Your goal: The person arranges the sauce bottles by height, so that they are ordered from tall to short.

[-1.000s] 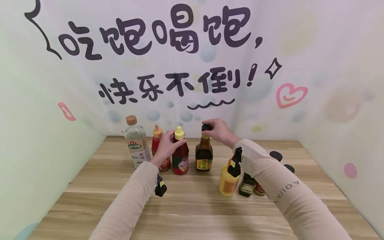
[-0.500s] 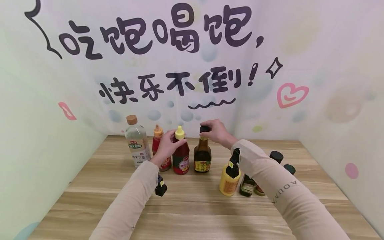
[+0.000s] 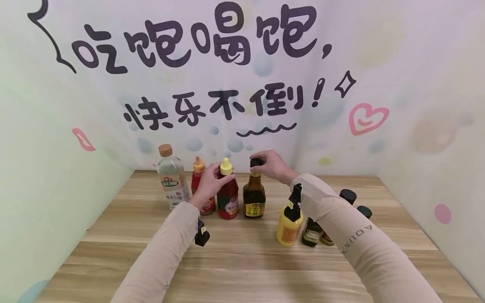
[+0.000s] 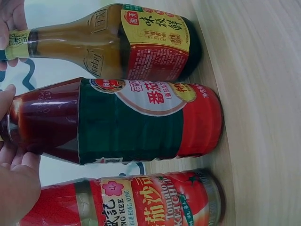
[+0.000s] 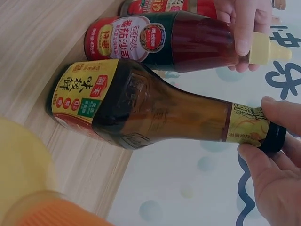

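Mid-frame, my left hand grips an upright, yellow-capped ketchup bottle; my right hand holds a brown sauce bottle by its neck.

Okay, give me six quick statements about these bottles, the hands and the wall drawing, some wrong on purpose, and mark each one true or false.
1. In the head view, the clear bottle stands leftmost of the bottles. True.
2. The left hand holds that clear bottle. False: it holds the yellow-capped bottle by its neck.
3. The right hand grips the brown bottle at its top. True.
4. The yellow bottle lies on its side. False: it stands upright.
5. The orange-capped red bottle stands between the clear bottle and the yellow-capped bottle. True.
6. The heart is blue. False: it is pink.
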Available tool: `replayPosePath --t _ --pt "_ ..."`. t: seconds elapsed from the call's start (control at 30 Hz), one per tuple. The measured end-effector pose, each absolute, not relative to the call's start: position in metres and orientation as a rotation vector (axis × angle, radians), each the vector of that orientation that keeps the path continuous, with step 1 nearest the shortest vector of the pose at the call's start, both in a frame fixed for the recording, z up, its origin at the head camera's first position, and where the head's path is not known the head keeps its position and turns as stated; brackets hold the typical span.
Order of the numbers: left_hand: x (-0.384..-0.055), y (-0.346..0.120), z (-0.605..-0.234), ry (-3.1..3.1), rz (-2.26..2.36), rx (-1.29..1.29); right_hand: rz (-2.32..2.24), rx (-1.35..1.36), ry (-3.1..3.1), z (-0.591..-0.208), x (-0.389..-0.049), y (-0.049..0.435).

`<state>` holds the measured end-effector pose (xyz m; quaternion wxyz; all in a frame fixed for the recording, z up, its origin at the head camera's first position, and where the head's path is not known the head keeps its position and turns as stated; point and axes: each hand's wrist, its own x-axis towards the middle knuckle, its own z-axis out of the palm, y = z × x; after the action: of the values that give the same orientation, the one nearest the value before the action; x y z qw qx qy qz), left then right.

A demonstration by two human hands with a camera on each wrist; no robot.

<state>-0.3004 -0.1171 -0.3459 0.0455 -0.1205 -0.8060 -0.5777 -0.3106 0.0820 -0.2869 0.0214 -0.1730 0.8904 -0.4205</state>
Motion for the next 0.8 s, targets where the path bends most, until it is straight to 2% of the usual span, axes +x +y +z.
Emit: replayPosePath --t 0.8 --pt "-0.2968 -0.1158 -0.3408 -2.544 -1.641 -0.389 -1.219 -0.518 2.727 -0.2840 -0.3141 0.0846"
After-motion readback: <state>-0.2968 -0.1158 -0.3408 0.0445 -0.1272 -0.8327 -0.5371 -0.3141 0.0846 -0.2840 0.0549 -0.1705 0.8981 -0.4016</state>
